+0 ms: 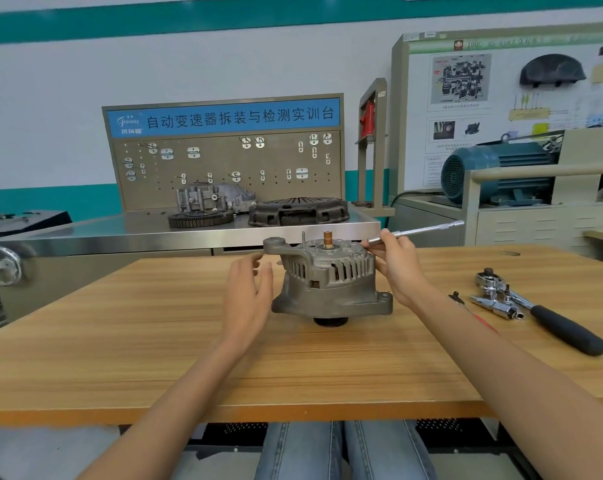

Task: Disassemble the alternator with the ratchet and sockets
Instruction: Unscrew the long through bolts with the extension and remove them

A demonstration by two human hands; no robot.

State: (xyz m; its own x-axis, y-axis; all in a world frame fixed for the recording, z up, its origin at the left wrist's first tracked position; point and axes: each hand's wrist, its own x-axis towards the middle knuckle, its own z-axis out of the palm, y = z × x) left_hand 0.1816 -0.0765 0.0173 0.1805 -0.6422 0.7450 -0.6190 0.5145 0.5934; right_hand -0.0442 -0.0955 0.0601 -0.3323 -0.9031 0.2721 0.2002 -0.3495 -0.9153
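Alternator (331, 282) upright on table (120, 341); right hand (398, 268) grips extension bar (414, 233), left hand (250, 292) fingers apart

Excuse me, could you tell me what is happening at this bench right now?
A person is taking apart an alternator that stands on the wooden table. The right hand holds a long socket extension with its tip at the alternator's top edge. The left hand hovers open beside the housing, apparently not touching it. A ratchet lies unused to the right.
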